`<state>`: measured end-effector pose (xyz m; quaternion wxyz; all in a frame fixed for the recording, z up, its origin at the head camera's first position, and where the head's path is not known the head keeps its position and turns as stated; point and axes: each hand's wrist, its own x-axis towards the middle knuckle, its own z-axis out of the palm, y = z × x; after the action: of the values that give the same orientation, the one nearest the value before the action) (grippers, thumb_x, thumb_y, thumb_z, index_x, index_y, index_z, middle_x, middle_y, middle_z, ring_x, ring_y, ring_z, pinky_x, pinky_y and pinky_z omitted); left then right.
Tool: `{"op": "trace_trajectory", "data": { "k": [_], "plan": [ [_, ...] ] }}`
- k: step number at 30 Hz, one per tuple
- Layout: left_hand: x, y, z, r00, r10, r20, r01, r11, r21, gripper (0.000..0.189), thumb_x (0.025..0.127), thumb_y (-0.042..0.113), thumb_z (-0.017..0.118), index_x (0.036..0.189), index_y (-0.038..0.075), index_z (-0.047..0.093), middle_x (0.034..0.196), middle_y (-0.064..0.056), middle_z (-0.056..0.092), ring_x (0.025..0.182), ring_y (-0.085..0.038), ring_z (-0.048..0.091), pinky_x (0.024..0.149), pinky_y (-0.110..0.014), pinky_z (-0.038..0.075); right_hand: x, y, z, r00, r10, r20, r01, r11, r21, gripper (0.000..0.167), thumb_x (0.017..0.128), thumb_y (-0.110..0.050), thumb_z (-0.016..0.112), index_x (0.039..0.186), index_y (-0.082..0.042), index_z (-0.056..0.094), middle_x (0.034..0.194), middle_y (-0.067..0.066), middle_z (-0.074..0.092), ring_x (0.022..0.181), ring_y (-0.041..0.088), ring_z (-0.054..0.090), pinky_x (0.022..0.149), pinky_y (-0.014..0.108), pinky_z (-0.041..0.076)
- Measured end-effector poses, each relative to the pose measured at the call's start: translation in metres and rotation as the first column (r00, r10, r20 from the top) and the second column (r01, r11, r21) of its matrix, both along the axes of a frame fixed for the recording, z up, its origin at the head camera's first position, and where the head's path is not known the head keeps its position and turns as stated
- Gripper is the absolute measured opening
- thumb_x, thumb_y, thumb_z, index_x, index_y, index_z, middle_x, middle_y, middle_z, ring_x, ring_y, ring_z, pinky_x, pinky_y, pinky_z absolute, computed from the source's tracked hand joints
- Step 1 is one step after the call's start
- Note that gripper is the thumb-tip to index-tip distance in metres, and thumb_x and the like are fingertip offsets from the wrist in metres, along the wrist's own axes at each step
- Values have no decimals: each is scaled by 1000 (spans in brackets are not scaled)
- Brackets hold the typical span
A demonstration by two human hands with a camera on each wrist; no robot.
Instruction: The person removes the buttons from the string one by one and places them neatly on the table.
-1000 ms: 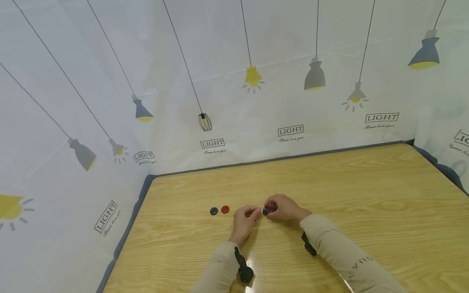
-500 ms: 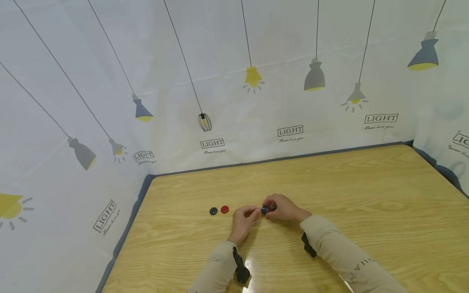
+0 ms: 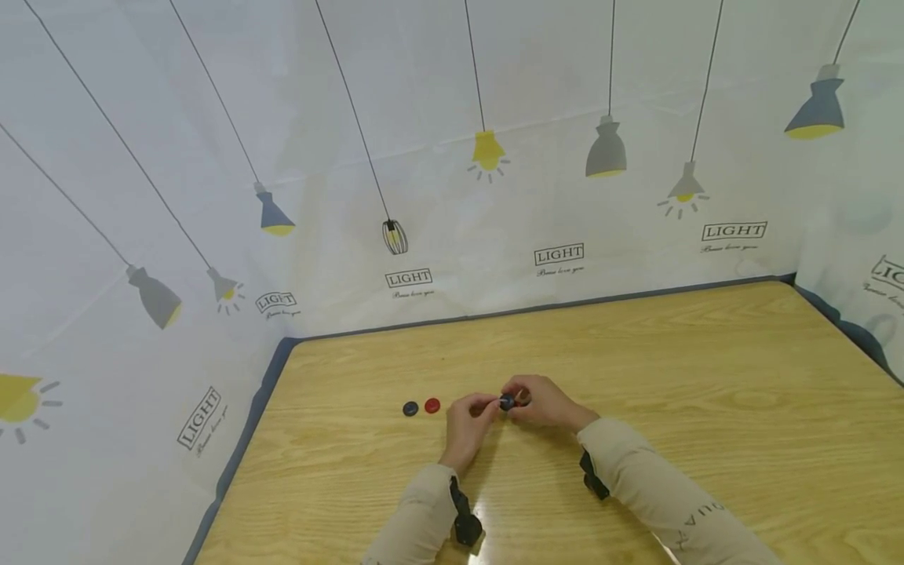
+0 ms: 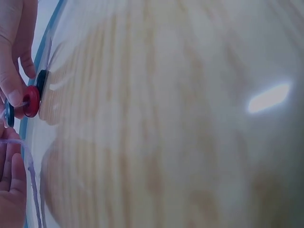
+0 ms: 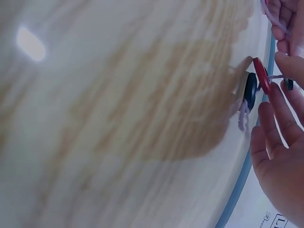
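Lying at 3 o'clock from the fingertips of the left hand point(image 3: 467, 430), with 12 o'clock at the table's far edge in the head view, the raised dark disc point(image 3: 507, 402) sits in the narrow space between the two hands. From the middle of the right hand point(image 3: 545, 400) it lies at 9 o'clock, and that hand is the nearer: its thumb and fingers pinch the disc. The left hand's thumb and forefinger are brought together on the string point(image 4: 31, 167), just beside the disc; whether they touch it I cannot tell. The axis that matters looks to be the 9-to-3 line, since a short pale line, probably string, runs that way from the left fingertips onto the disc's face. That face looks round from the head but almost edge-on from the left wrist, so its exact tilt is uncertain. Close under the right hand, the strung red disc point(image 5: 261, 76) and the lower dark disc point(image 5: 251, 91) trail along the string, near the table point(image 3: 706, 369). At about 10 o'clock from the left hand lie the loose red disc point(image 3: 432, 406) and loose dark disc point(image 3: 410, 409), apart from both hands.
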<state>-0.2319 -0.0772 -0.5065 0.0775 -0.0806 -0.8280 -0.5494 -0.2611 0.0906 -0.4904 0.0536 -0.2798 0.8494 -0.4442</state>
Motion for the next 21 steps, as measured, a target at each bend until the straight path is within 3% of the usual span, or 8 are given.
{"op": "trace_trajectory", "data": {
  "k": [9,21],
  "plan": [
    [0,-1,1,1000,5,-16,-4,999,41,12,82,11,63,84,0,67,74,-10,65,64,-18,61,53,-19,46,1,-2,2,1000,-9,-12,9,1000,8,24,77,-4,67,98,-1,58,89,8,61,77,18,57,66,28,48],
    [-1,-1,-1,1000,13,23,-14,999,39,13,83,12,63,86,1,67,75,-10,65,65,-17,61,53,-17,45,1,-4,0,999,-29,-15,29,999,23,25,76,-3,68,99,-1,59,80,3,59,70,12,52,62,25,44]
  ]
}}
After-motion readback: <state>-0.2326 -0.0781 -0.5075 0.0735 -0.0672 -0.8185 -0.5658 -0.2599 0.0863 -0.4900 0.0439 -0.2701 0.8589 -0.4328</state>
